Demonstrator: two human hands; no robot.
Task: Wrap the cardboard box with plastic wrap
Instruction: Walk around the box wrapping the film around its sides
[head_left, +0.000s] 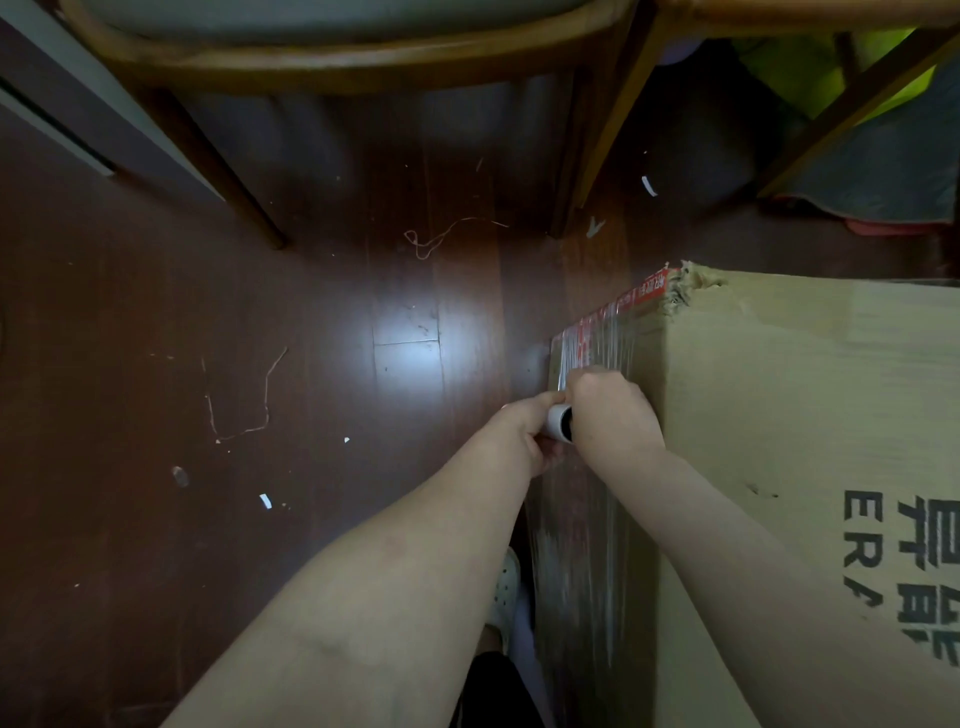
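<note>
A dark red-brown plank floor (260, 312) with a bright glare patch fills most of the view. At the right stands the large tan cardboard box (805, 415) with black printing, its far corner (691, 286) torn and frayed, with a strip of red printed tape (639, 293) running along the edge there.

Beyond the box, a wooden chair with a grey seat (337, 57) stands with its legs on the floor, and a second wooden frame (613, 130) rises just behind the box's torn corner, with something bright green (810, 67) behind it. Left of the box, thin pale strings (447, 234) and small white paper scraps (265, 501) lie scattered. Close to the box's near left side is a white shoe (504, 592).

Both hands meet at the box's left face. The left hand (524, 431) and the right hand (608, 410) each curl their fingers round a roll of plastic wrap with a white core (558, 421), held against that face. Clear wrinkled film (587, 545) already lies stretched over the left face, both before and beyond the hands.

Only a short piece of the core shows between the hands; the fingertips and the rest of the roll are hidden. The box's right and near parts are cut off.
</note>
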